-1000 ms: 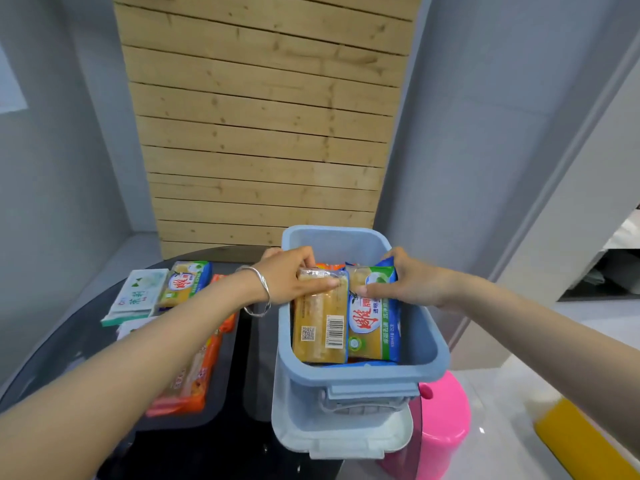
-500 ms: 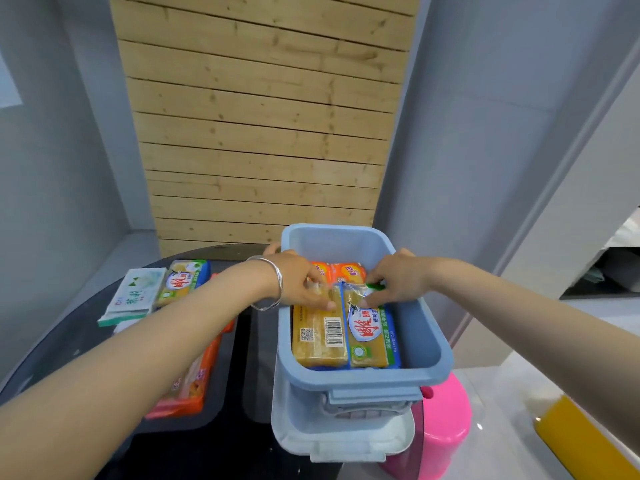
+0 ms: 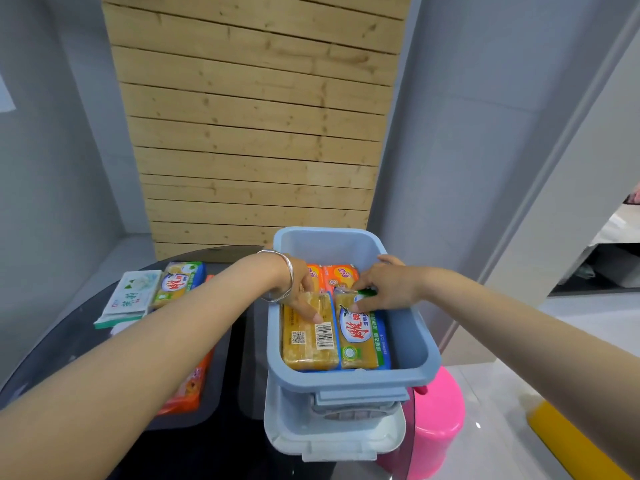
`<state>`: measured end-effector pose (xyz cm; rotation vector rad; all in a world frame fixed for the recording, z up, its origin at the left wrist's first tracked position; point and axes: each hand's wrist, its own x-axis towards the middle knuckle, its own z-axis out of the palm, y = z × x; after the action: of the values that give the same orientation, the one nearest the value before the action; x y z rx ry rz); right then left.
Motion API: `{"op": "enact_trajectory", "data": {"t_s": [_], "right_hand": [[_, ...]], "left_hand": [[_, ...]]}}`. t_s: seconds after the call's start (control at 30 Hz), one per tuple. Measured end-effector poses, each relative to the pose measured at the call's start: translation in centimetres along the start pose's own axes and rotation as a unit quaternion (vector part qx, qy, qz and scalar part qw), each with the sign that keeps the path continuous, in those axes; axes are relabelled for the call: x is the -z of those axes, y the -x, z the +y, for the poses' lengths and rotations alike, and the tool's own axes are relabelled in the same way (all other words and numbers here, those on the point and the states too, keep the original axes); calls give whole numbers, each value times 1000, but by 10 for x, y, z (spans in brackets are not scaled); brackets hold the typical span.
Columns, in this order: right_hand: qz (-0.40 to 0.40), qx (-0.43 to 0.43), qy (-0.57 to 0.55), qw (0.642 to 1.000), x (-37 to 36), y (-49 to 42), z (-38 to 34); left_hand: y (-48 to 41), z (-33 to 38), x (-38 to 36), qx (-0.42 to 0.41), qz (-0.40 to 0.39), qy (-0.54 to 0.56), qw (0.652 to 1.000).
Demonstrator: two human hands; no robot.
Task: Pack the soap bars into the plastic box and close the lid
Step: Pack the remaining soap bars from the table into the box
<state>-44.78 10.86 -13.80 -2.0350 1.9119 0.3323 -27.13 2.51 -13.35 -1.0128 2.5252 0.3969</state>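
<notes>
Counting from me outward: 1 lid lying flat under the box's near end, 1 pink stool on its R, 1 orange pack on a dark tray to the L, all by a black table. Next, 1 blue box, open, w/ 4 soap bars showing. 2 are yellow, side by side at the near end: barcode bar on the L, label bar on the R. Behind them lie 2 orange bars. Farther L, outside the box: 1 yellow-blue pack & 1 white-green pack.

2 hands, both inside the box, near each other, not touching. L hand, w/ a silver bangle, presses its fingers on the barcode bar's far end. R hand presses its fingertips on the label bar's far end. Neither wraps round a bar.

Vs 1 s ago: both yellow bars were tilted up, now they lie flat.
</notes>
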Motion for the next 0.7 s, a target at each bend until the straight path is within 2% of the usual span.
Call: {"op": "enact_trajectory", "data": {"t_s": [0.07,0.17,0.27,0.33,0.5,0.6,0.7], "right_hand": [[20,3,-24,1000,-3,4,-4],[42,-2,-47,998,-8,9,-11],[46,-25,-63,997,-9,6,-21],[57,-33,-44,997,-9,3,-27],[53,-39,-31,997,-11,7,-34],[125,-54,-45,990,-12,14,-36],[211,-50,-142,966,-10,18,-42]], "left_hand": [[1,-2,-3,-6,27,5,1000],[2,-7,-11,-20,109,22,994],[2,-13,-20,-45,171,82,981],[2,-13,-23,-52,181,106,976],[5,-10,-22,-32,157,67,985],[11,-14,-25,-40,217,63,973],[24,-41,-28,-52,336,126,932]]}}
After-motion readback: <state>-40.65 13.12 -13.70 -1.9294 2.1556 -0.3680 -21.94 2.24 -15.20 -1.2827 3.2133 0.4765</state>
